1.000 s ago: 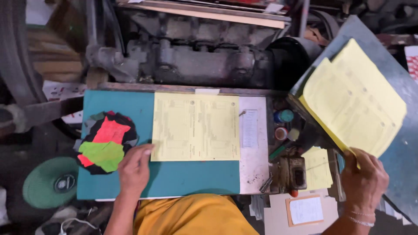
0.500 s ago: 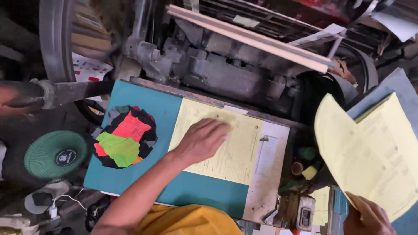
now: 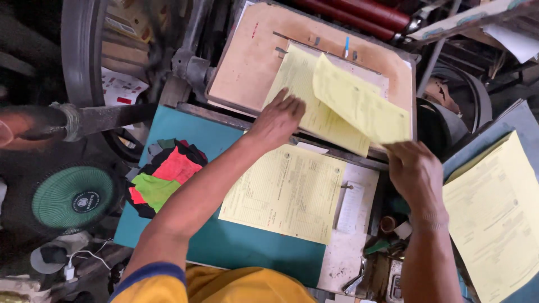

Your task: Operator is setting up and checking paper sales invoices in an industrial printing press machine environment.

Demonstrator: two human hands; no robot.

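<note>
1. The left hand (image 3: 279, 119), fingers spread, is now pressing the printed yellow sheet (image 3: 303, 95) on the press platen (image 3: 252, 62), no longer on the teal table (image 3: 224, 247).
2. The right hand (image 3: 414, 171) is pinching a blank yellow sheet (image 3: 359, 104), now at the platen's 3 o'clock side.

Left arm stretched forward, left hand (image 3: 279, 119) flat, palm down, fingers spread. Right hand (image 3: 414, 168) raised, fingers curled in a pinching grip, wrist straight.

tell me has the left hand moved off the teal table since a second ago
Yes. The left hand has gone forward from the teal table, past the printed stack, and now lies flat on the yellow sheet on the press platen.
</note>
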